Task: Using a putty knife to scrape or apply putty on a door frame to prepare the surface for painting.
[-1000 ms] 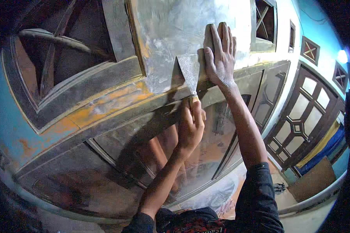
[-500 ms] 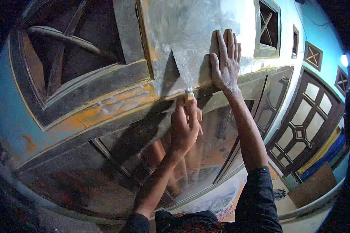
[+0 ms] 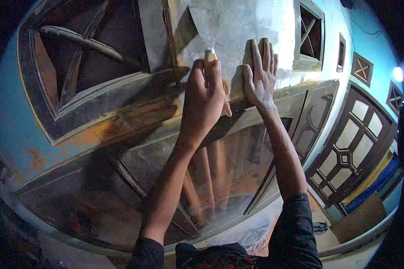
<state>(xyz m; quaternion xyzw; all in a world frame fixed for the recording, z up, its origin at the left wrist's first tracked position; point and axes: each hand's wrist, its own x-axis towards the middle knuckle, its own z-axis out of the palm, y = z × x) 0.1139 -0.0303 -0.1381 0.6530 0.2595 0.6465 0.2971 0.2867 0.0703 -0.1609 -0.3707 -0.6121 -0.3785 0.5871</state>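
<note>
My left hand [image 3: 205, 92] is closed round the pale handle of a putty knife [image 3: 205, 28]. Its wide blade, dusted with white powder, points up against a patchy grey-white wall panel [image 3: 238, 20]; I cannot tell whether the whole edge touches. To the right, my right hand [image 3: 261, 74] lies flat on the same panel with its fingers stretched upward. White dust coats that hand and wrist. Below both hands runs a dark wooden window frame [image 3: 164, 130] with glass panes.
A dark vent opening with crossed slats [image 3: 83, 40] is at the upper left, beside worn orange and blue paint [image 3: 36, 157]. A smaller vent [image 3: 309, 33] sits at the upper right. Further right stand a panelled door [image 3: 345, 148], a bright lamp [image 3: 398, 73] and a brown board [image 3: 359, 217].
My left hand has moved up the wall with the putty knife, the blade now higher and slightly further left. My right hand has stayed almost in place.
</note>
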